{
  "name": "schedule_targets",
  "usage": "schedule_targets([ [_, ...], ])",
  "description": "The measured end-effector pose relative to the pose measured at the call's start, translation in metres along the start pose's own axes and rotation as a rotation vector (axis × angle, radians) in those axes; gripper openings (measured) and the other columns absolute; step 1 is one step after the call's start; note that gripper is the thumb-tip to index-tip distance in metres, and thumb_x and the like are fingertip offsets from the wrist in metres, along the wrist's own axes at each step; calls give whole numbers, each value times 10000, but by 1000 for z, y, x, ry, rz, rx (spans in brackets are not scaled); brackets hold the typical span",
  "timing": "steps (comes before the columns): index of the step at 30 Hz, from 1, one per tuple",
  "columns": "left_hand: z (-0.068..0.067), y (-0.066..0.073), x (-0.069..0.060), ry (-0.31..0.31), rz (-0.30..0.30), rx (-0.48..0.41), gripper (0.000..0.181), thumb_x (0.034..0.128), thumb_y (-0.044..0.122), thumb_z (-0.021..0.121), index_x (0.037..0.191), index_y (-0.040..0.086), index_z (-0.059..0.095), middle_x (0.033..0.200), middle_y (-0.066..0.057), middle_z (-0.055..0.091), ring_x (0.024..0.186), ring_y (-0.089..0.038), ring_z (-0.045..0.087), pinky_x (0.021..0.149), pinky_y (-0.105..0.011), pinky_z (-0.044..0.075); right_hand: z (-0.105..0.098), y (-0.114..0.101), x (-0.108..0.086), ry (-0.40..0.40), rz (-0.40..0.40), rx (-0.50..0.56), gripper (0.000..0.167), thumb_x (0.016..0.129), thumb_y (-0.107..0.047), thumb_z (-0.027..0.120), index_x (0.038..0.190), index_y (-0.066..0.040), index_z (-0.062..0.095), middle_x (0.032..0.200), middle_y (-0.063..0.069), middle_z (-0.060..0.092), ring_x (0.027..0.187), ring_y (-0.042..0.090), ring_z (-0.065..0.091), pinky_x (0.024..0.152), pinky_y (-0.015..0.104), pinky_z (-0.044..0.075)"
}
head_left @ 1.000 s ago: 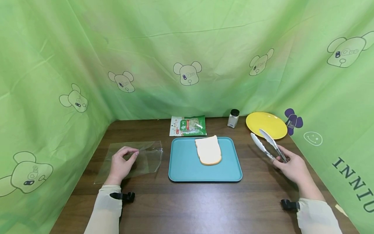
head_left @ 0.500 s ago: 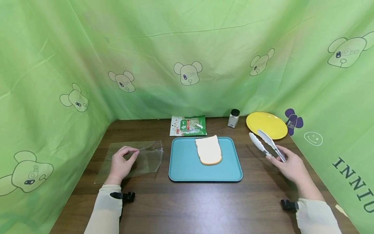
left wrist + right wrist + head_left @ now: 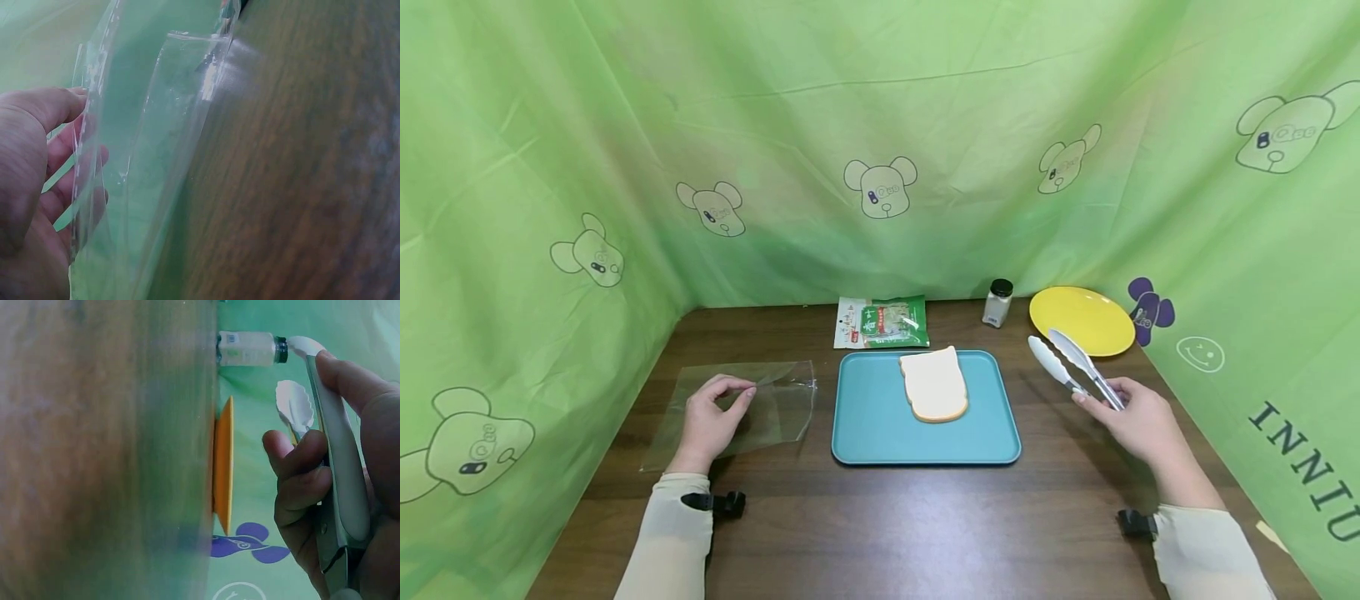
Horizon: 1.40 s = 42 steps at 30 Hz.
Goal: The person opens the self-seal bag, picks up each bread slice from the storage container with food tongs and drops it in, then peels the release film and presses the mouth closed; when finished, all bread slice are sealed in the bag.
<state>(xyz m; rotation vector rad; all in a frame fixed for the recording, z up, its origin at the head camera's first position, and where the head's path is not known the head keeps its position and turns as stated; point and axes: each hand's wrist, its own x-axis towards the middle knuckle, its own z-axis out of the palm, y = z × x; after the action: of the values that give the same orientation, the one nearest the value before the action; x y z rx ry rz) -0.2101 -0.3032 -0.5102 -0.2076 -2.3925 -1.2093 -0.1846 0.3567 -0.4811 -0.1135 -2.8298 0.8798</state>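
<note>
My left hand (image 3: 713,423) pinches the edge of a clear plastic bag (image 3: 782,408) between thumb and fingertips, at the left of the table. In the left wrist view the bag's film (image 3: 144,137) stands raised and parted near the fingers. Over the table's right side my right hand (image 3: 1142,421) holds tongs (image 3: 1086,365), their white tips spread and pointing to the back left. The right wrist view has fingers curled around the tongs' handle (image 3: 340,469). A slice of bread (image 3: 935,387) lies on a blue tray (image 3: 872,442) between the hands.
A green and white seasoning packet (image 3: 887,323) lies behind the tray. To its right stands a small jar with a black lid (image 3: 997,304). A yellow plate (image 3: 1078,317) sits at the back right. Green curtain (image 3: 880,108) walls in the table's back and sides.
My right hand has carried the tongs slightly left, and its grip on the handle has shifted a little. The left hand and bag have stayed in place.
</note>
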Motion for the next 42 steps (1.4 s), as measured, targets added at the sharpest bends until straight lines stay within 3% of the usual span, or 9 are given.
schedule_targets([
  [11,0,0,0,4,10,-9,59,967,183,791,1018,209,807,1026,71,720,1030,-110,629,913,-238,461,1,-10,2,-16,-71,7,648,962,-507,741,1273,48,614,789,59,608,687,208,534,575,342,437],
  [24,0,0,0,6,17,-10,61,965,167,792,1012,203,808,1015,67,722,1022,-92,631,909,-208,446,5,-34,-2,-95,-115,32,685,970,-483,743,1381,29,550,868,64,596,725,212,531,590,321,445],
  [42,-1,2,0,10,15,1,59,960,169,799,1009,200,808,1010,74,721,1013,-93,634,908,-216,457,24,-54,-11,-202,-154,14,724,959,-551,728,1397,2,564,820,13,594,722,189,540,619,345,447],
])
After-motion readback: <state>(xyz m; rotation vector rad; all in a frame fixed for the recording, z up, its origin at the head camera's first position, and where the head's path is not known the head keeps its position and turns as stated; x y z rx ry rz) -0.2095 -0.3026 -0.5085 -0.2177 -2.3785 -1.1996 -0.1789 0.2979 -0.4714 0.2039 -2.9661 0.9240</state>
